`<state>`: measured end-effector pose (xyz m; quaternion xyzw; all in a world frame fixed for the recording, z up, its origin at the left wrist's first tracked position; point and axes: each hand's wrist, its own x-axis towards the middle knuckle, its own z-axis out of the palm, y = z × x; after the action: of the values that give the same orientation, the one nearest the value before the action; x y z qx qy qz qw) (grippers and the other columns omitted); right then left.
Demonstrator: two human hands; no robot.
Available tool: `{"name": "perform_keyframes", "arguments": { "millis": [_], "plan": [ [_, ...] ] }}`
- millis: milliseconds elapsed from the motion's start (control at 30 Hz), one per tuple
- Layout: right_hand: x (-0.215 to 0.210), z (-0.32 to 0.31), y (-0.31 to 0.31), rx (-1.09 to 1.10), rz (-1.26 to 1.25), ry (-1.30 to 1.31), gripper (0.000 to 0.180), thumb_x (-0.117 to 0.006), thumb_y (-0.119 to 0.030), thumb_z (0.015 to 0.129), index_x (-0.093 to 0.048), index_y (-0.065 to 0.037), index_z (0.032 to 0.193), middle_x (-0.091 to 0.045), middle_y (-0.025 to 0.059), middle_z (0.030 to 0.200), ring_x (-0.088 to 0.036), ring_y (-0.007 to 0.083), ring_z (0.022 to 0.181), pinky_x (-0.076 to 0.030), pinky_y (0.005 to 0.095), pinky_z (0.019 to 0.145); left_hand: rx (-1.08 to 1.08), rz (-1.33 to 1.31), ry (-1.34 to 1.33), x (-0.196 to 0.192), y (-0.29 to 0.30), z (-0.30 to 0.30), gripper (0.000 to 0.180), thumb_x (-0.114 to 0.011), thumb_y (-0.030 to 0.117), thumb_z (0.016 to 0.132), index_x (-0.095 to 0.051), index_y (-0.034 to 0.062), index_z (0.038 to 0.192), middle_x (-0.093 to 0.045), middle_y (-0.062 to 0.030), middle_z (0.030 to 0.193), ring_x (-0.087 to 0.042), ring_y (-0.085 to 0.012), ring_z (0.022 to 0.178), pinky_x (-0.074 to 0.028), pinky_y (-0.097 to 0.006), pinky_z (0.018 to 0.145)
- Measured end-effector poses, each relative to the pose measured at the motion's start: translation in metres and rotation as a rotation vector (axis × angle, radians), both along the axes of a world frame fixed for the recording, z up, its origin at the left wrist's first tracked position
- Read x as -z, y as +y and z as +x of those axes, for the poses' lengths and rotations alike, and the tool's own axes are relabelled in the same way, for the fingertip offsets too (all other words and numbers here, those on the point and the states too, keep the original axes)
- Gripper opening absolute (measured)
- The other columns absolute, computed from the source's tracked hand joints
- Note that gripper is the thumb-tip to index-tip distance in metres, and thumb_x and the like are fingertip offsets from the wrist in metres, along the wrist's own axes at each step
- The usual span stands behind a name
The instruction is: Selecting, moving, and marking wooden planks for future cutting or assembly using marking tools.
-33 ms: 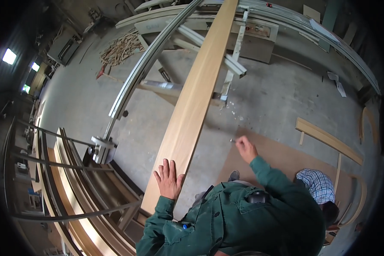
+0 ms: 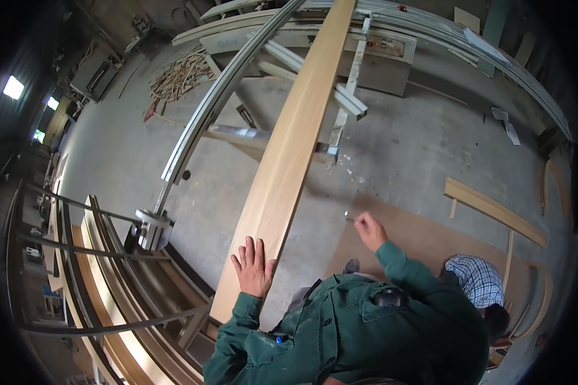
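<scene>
A long, pale wooden board (image 2: 282,173) runs from near my body away to the far machine. My left hand (image 2: 253,264) lies on its near end with the fingers spread flat. To the right of the board, my right hand (image 2: 370,231) is closed in the air, apart from the wood. A small, thin thing with a shiny end (image 2: 348,215) sticks out from its fingers; its kind is too small to tell.
A metal rail (image 2: 205,112) runs left of the board, with a crossbar (image 2: 350,101) at the board's far part. Stacked boards in a metal rack (image 2: 115,256) stand at the left. On the right, a person in a checked shirt (image 2: 475,279) bends low near wooden pieces (image 2: 491,212).
My right hand has shifted slightly down, and the small thing's shiny end now points upward more. My left hand stays flat on the board.
</scene>
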<state>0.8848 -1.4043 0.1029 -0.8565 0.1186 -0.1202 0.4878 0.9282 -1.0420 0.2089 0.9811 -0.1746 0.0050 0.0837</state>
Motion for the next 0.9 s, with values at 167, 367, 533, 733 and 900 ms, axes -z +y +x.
{"name": "perform_keyframes", "arguments": {
  "millis": [167, 367, 533, 733, 900],
  "plan": [
    [0.005, -0.033, -0.032, 0.065, 0.255, 0.085, 0.015, -0.067, -0.014, 0.09, -0.059, -0.003, 0.097, -0.065, 0.0105, 0.08, -0.064, 0.0229, 0.071, -0.052, 0.0345, 0.067, 0.056, -0.013, -0.058, 0.0, -0.071, 0.075, 0.066, -0.052, 0.042, 0.096, -0.035, 0.013, 0.153, -0.029, -0.0158, 0.16, -0.034, -0.0426, 0.14, -0.017, -0.064, 0.115],
    [-0.003, -0.016, -0.097, 0.262, 0.252, -0.017, 0.012, -0.069, -0.009, 0.089, -0.063, 0.0, 0.09, -0.059, 0.0076, 0.086, -0.06, 0.0153, 0.071, -0.05, 0.0296, 0.065, 0.099, -0.074, -0.086, 0.003, -0.146, 0.175, 0.069, -0.051, 0.047, 0.096, -0.036, 0.0089, 0.152, -0.031, -0.0167, 0.159, -0.035, -0.0412, 0.14, -0.018, -0.062, 0.116],
    [0.007, 0.009, -0.153, 0.333, 0.234, -0.04, 0.012, -0.07, -0.008, 0.09, -0.063, 0.002, 0.086, -0.054, 0.0042, 0.084, -0.054, 0.0111, 0.068, -0.046, 0.0258, 0.063, 0.114, -0.115, -0.071, -0.001, -0.211, 0.252, 0.074, -0.048, 0.054, 0.096, -0.035, 0.0061, 0.152, -0.03, -0.0168, 0.159, -0.031, -0.0391, 0.144, -0.017, -0.059, 0.118],
    [0.019, 0.048, -0.203, 0.276, 0.266, 0.017, 0.01, -0.069, -0.006, 0.09, -0.064, 0.002, 0.086, -0.056, 0.0025, 0.086, -0.054, 0.0094, 0.072, -0.045, 0.0246, 0.065, 0.129, -0.137, -0.071, 0.004, -0.291, 0.338, 0.082, -0.04, 0.062, 0.096, -0.031, 0.0033, 0.153, -0.03, -0.0152, 0.16, -0.027, -0.034, 0.147, -0.012, -0.056, 0.12],
    [-0.005, 0.119, -0.254, 0.148, 0.208, 0.039, 0.008, -0.066, -0.003, 0.091, -0.064, 0.003, 0.088, -0.057, 0.0038, 0.088, -0.052, 0.0095, 0.075, -0.045, 0.0238, 0.069, 0.073, -0.192, -0.179, 0.005, -0.341, 0.376, 0.077, -0.046, 0.057, 0.094, -0.039, 0.002, 0.147, -0.034, -0.0174, 0.156, -0.032, -0.0348, 0.143, -0.015, -0.056, 0.12]
  ]
}}
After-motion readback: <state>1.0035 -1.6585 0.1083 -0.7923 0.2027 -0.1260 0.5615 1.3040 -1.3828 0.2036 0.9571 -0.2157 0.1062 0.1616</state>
